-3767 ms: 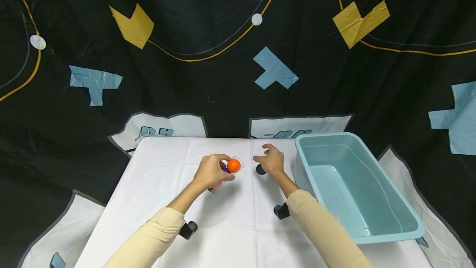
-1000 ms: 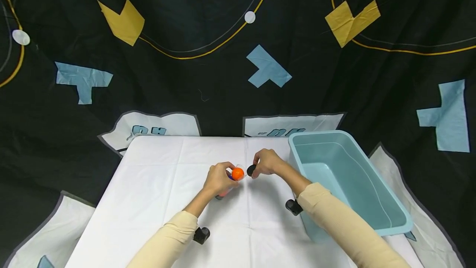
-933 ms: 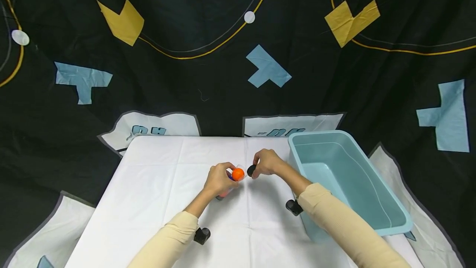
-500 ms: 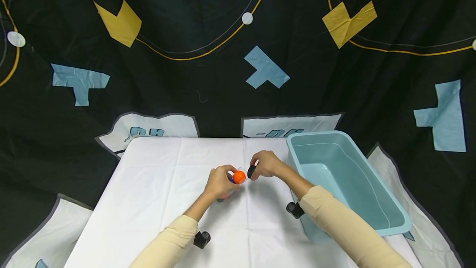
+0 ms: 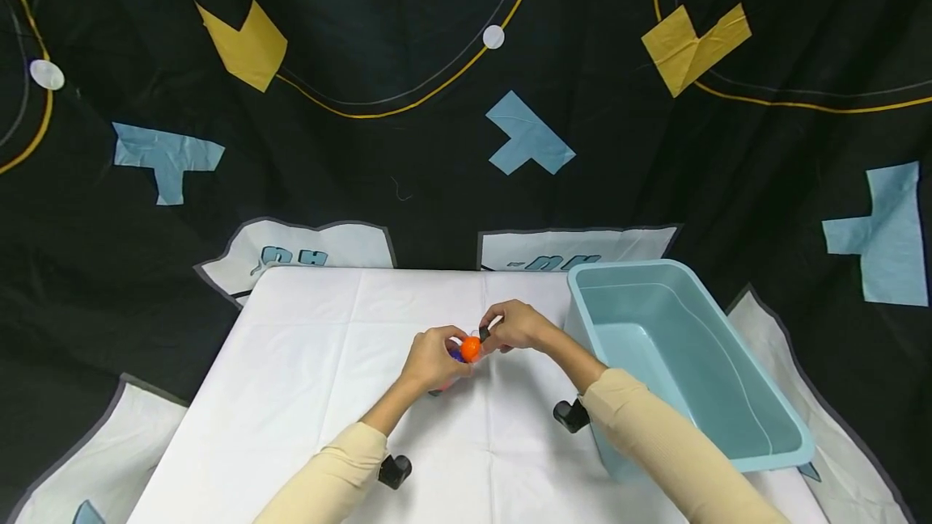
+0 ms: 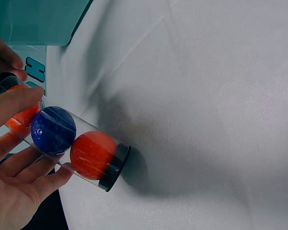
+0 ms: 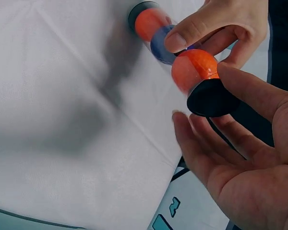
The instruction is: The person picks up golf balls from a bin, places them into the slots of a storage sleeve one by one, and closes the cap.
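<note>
My left hand (image 5: 428, 358) grips a clear tube (image 6: 84, 123) tilted above the white table. Inside it sit an orange ball (image 7: 197, 67) near the upper mouth, a blue ball (image 6: 53, 131) in the middle and a red-orange ball (image 6: 92, 155) at the lower end. A black end cap (image 6: 116, 167) closes that lower end. With thumb and fingertips, my right hand (image 5: 515, 323) pinches another black cap (image 7: 211, 98), which is right at the upper mouth beside the orange ball. The left thumb and fingers cover part of the tube's middle.
A light blue plastic tub (image 5: 692, 346) stands on the table's right side, close to my right forearm. White cloth covers the table (image 5: 306, 362). A black curtain (image 5: 364, 176) with taped shapes hangs behind it. Black wrist mounts (image 5: 394, 471) show at both sleeves.
My right hand has brought the black cap leftward from a small gap away to the tube's mouth. Earlier that cap lay on the table. The left hand holding the tube has shifted slightly nearer.
</note>
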Demonstrator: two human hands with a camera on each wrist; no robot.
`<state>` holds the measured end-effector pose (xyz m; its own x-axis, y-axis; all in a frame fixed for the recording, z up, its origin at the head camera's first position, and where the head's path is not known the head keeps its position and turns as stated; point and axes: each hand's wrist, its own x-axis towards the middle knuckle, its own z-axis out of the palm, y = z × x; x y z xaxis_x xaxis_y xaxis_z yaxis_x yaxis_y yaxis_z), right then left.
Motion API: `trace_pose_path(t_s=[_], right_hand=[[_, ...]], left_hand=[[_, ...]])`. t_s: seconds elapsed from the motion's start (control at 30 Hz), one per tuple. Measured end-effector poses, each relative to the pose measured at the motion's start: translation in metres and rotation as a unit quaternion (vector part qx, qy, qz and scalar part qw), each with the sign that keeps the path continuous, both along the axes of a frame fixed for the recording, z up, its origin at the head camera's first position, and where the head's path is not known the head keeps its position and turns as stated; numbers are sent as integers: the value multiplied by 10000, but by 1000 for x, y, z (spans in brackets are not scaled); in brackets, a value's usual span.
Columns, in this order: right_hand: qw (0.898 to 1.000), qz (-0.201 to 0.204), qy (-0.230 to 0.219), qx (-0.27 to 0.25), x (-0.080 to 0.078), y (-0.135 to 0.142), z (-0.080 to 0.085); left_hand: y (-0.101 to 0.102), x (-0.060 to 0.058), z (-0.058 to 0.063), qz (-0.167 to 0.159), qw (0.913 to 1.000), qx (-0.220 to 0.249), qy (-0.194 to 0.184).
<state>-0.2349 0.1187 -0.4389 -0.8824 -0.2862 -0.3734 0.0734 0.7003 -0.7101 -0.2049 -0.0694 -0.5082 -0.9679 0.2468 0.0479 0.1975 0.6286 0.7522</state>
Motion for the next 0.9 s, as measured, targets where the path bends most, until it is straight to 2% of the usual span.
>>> trace_pose_path(t_s=[0.53, 0.73, 0.9], right_hand=[[9999, -101, 81, -69, -1, -3, -8], [9995, -125, -257, -133, -1, 1, -7], [9965, -294, -629, -474, -3, 2, -6]], left_hand=[[-1, -1, -2, 119, 9997, 101, -174], [1, -1, -2, 18, 9998, 103, -159], [1, 0, -2, 45, 9998, 100, -173]])
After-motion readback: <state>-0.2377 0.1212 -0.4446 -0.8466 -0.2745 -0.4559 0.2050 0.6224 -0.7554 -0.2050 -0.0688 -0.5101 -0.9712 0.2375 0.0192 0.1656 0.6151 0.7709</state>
